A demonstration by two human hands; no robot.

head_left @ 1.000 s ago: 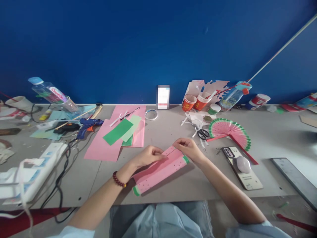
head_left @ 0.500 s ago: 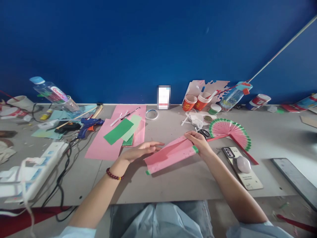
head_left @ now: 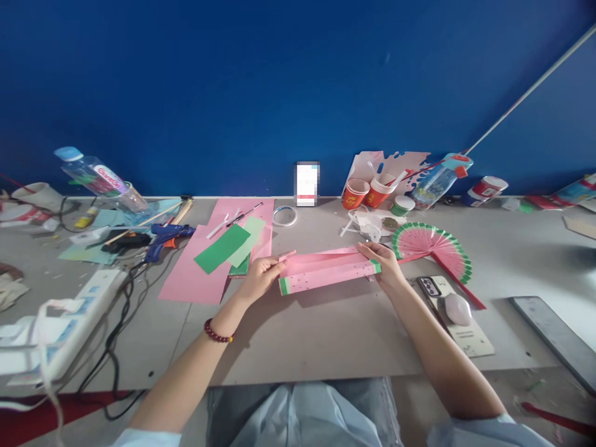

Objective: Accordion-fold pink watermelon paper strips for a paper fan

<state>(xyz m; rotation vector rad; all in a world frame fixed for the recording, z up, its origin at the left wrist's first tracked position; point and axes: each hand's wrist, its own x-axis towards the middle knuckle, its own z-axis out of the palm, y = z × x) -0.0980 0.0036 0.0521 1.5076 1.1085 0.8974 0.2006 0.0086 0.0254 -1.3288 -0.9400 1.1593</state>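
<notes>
Both hands hold a long folded pink paper strip (head_left: 326,272) with green ends and small black dots, level above the grey table (head_left: 326,335). My left hand (head_left: 261,275) pinches its left end, fingers closed. My right hand (head_left: 382,264) grips the right end by the green edge. A finished watermelon paper fan (head_left: 431,247) lies just right of my right hand, and black scissors lie mostly hidden behind that hand.
Pink and green paper sheets (head_left: 223,254) lie to the left, with a blue glue gun (head_left: 165,236), a tape roll (head_left: 284,215) and a power strip (head_left: 56,323) with cables. Red paper cups (head_left: 370,191), bottles and a phone (head_left: 454,313) sit to the right.
The strip has swung from a diagonal to level and moved away from me. My left hand, open half a second ago, has closed on its left end. My right hand kept hold.
</notes>
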